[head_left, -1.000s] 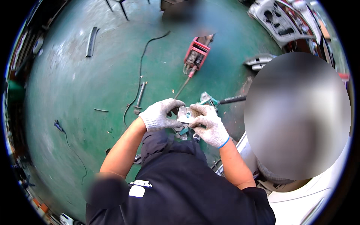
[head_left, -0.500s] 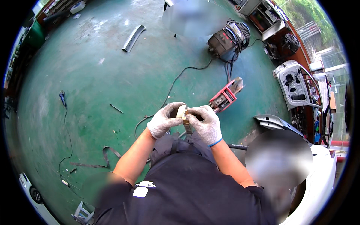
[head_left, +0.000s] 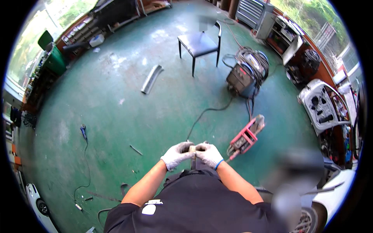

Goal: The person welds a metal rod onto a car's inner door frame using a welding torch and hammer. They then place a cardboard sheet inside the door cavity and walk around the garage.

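Note:
Both hands wear whitish knitted gloves and meet in front of my body. Between them is a small tan, box-like piece [head_left: 192,150], mostly covered by the fingers. My left hand [head_left: 177,156] is closed on its left side, fingertips bent over it. From the other side my right hand [head_left: 209,155], with a blue band at the glove's cuff, pinches the same piece. Its lower part and what lies directly beneath it are hard to make out. Nearest to the right hand on the floor is a red-framed tool with a cable [head_left: 245,136].
A dark machine wound with cables [head_left: 241,79] stands ahead on the right, near a black chair [head_left: 199,46]. A curved metal strip [head_left: 151,79] and a corded blue tool [head_left: 83,132] lie on the green floor. At right are a car door panel [head_left: 322,106] and a white car body [head_left: 338,192].
The view has tilted up, so the hands sit lower in the picture and the whole chair shows. Both hands stay on the tan piece, whose pale top now shows less.

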A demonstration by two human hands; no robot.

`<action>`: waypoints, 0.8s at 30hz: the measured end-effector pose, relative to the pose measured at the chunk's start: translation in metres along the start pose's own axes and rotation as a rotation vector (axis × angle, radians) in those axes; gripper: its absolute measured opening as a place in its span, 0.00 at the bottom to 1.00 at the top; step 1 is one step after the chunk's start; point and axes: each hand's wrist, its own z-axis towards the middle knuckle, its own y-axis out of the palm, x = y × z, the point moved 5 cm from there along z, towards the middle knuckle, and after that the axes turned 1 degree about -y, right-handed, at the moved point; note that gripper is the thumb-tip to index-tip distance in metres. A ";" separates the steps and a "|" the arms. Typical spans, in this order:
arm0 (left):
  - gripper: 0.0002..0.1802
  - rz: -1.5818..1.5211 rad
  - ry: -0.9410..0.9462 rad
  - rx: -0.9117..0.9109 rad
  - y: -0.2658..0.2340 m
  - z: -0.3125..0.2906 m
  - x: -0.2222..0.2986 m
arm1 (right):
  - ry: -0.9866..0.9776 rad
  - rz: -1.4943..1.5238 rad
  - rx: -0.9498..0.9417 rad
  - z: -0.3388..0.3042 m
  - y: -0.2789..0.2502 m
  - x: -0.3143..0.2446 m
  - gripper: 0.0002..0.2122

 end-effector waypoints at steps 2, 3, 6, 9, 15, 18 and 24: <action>0.37 -0.047 0.031 -0.029 0.009 0.033 0.014 | -0.105 -0.101 0.059 0.027 -0.031 0.009 0.13; 0.37 -0.031 0.018 -0.005 0.011 0.042 0.019 | -0.168 -0.081 0.089 0.030 -0.041 -0.001 0.12; 0.37 -0.014 -0.034 0.018 0.033 0.078 0.058 | -0.156 0.138 0.169 0.056 -0.084 0.004 0.10; 0.37 0.095 -0.008 0.102 0.025 0.115 0.071 | -0.026 0.513 0.155 0.095 -0.102 -0.002 0.08; 0.40 0.265 -0.036 0.136 -0.031 0.142 0.086 | -0.089 0.935 0.196 0.165 -0.152 -0.056 0.06; 0.41 -0.115 -0.103 0.549 -0.122 0.135 0.043 | -0.027 0.861 0.216 0.204 -0.173 -0.077 0.04; 0.41 0.169 -0.388 1.287 -0.254 0.106 -0.024 | 0.055 0.624 0.169 0.288 -0.178 -0.119 0.05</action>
